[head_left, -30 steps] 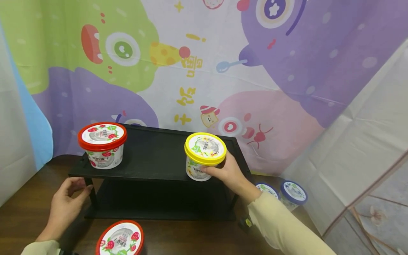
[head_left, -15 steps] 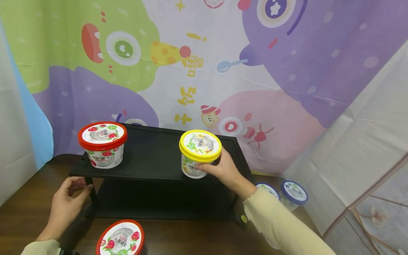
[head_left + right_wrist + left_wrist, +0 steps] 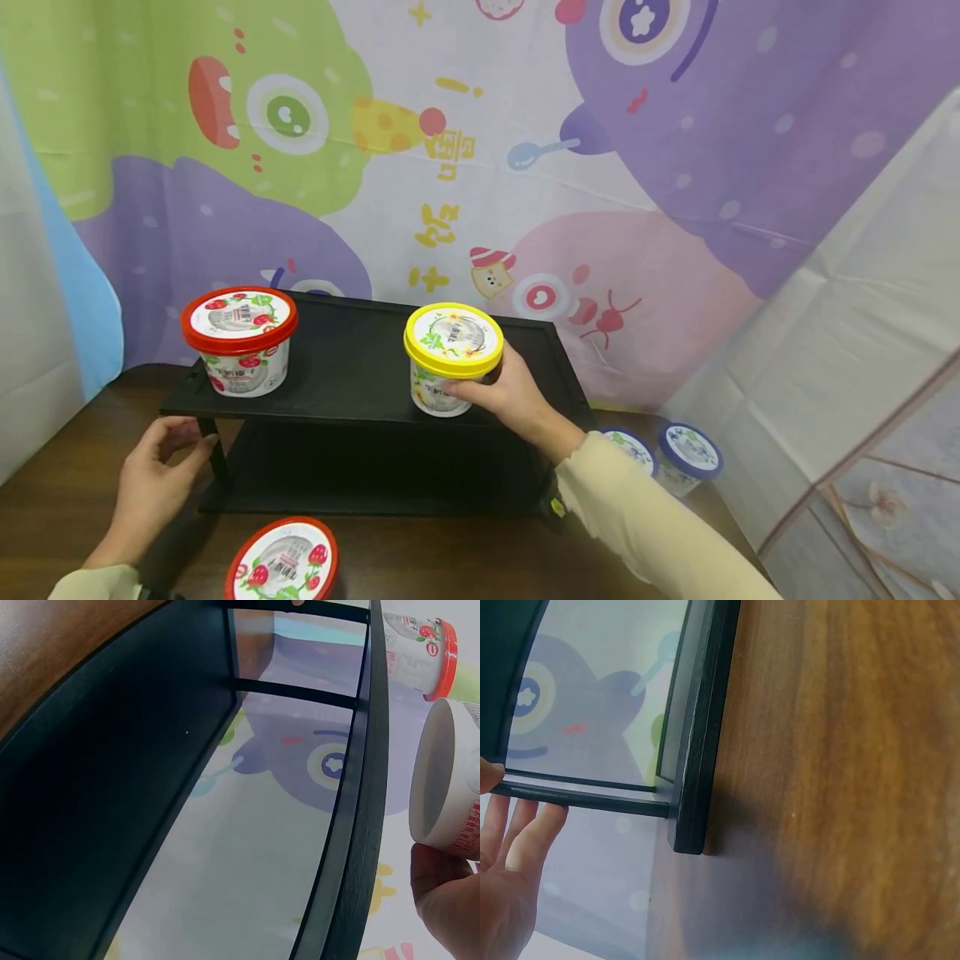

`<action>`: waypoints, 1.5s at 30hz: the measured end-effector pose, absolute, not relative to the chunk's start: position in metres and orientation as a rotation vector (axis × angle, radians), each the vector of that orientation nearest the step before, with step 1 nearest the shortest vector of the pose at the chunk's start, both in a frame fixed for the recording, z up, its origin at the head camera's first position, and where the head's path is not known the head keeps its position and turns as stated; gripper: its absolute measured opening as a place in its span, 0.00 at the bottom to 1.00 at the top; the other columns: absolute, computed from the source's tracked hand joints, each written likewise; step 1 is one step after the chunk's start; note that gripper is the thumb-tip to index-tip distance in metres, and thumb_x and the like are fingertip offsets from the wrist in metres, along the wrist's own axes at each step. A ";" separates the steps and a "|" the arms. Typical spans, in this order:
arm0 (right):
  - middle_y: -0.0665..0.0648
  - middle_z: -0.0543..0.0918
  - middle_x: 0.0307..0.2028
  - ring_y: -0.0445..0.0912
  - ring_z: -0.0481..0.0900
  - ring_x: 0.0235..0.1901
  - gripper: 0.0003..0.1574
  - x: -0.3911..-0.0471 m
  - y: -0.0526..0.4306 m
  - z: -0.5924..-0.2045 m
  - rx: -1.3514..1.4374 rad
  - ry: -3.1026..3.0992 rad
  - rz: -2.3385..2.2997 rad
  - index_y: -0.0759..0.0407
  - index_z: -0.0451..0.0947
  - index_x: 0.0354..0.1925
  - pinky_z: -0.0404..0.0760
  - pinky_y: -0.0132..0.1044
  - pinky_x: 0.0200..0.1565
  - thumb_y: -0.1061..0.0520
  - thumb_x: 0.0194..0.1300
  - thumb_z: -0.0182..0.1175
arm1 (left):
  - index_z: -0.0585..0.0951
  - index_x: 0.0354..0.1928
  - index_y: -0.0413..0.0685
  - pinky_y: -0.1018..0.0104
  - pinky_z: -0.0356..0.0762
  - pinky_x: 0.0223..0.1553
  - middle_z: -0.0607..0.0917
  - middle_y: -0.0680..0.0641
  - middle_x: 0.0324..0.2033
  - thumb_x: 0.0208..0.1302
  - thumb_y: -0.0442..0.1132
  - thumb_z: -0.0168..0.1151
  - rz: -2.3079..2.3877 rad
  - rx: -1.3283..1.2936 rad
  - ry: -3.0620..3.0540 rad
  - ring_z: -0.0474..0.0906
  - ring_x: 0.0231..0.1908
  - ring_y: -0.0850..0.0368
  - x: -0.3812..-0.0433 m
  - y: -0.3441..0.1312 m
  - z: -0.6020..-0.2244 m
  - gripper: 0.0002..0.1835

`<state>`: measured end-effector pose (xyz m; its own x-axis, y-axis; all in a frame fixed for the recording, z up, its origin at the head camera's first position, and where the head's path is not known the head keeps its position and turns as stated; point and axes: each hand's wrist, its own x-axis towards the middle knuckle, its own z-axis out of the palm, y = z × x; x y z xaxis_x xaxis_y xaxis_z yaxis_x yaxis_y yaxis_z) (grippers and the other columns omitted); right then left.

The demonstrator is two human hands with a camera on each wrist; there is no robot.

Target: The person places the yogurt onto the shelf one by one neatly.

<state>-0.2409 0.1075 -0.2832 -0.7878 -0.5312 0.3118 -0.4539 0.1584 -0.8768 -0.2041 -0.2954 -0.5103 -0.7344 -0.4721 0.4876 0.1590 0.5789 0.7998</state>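
Observation:
My right hand (image 3: 517, 404) grips a white tub with a yellow lid (image 3: 453, 342) by its side, thumb in front. The tub is upright over the top board of a black two-tier rack (image 3: 345, 358); the right wrist view shows its underside (image 3: 433, 769) raised off the board. At the rack's left end, my left hand (image 3: 153, 479) pinches the front post (image 3: 213, 454) between thumb and fingers, as the left wrist view also shows. A red-lidded strawberry tub (image 3: 240, 342) stands on the top board's left end. Another red-lidded tub (image 3: 283, 560) stands before the rack.
Two blue-lidded tubs (image 3: 692, 450) stand to the right of the rack, one partly behind my right sleeve (image 3: 637, 508). The rack's lower board (image 3: 375, 487) lies near the brown wooden table (image 3: 450, 554). A cartoon-printed curtain (image 3: 420, 167) hangs close behind the rack.
My right hand has carried the yellow-lidded tub a short way left over the top board. The left hand stays at the post, and the red-lidded tubs have not moved.

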 end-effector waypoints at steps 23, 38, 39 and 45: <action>0.60 0.71 0.58 0.51 0.71 0.55 0.42 -0.246 0.082 -0.287 -1.058 2.264 -1.730 0.57 0.57 0.62 0.78 0.44 0.53 0.63 0.51 0.64 | 0.74 0.48 0.42 0.92 0.65 0.36 0.75 0.66 0.36 0.58 0.34 0.64 -1.147 0.244 -2.146 0.67 0.36 0.87 -0.196 -0.286 -0.494 0.16; 0.58 0.70 0.60 0.51 0.70 0.56 0.42 -0.249 0.059 -0.290 -1.022 2.261 -1.705 0.55 0.57 0.62 0.78 0.42 0.53 0.63 0.53 0.64 | 0.73 0.46 0.37 0.93 0.64 0.36 0.70 0.75 0.32 0.56 0.27 0.63 -1.217 0.282 -2.118 0.65 0.33 0.88 -0.175 -0.264 -0.456 0.16; 0.58 0.70 0.60 0.51 0.70 0.55 0.42 -0.249 0.058 -0.290 -1.020 2.265 -1.703 0.55 0.57 0.62 0.77 0.42 0.54 0.63 0.53 0.64 | 0.73 0.47 0.36 0.93 0.64 0.36 0.69 0.76 0.31 0.56 0.27 0.63 -1.226 0.283 -2.117 0.65 0.33 0.88 -0.173 -0.262 -0.453 0.16; 0.58 0.70 0.60 0.50 0.70 0.55 0.42 -0.252 0.050 -0.291 -1.017 2.268 -1.701 0.56 0.57 0.63 0.76 0.41 0.55 0.63 0.53 0.64 | 0.73 0.46 0.36 0.93 0.63 0.36 0.69 0.76 0.31 0.55 0.27 0.63 -1.239 0.295 -2.108 0.65 0.33 0.88 -0.172 -0.260 -0.450 0.16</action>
<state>-0.2516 0.0503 -0.2915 -0.7645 -0.5796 0.2820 -0.4332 0.1380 -0.8907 -0.1722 -0.2602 -0.4500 -0.7529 -0.4980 0.4302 0.1334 0.5246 0.8408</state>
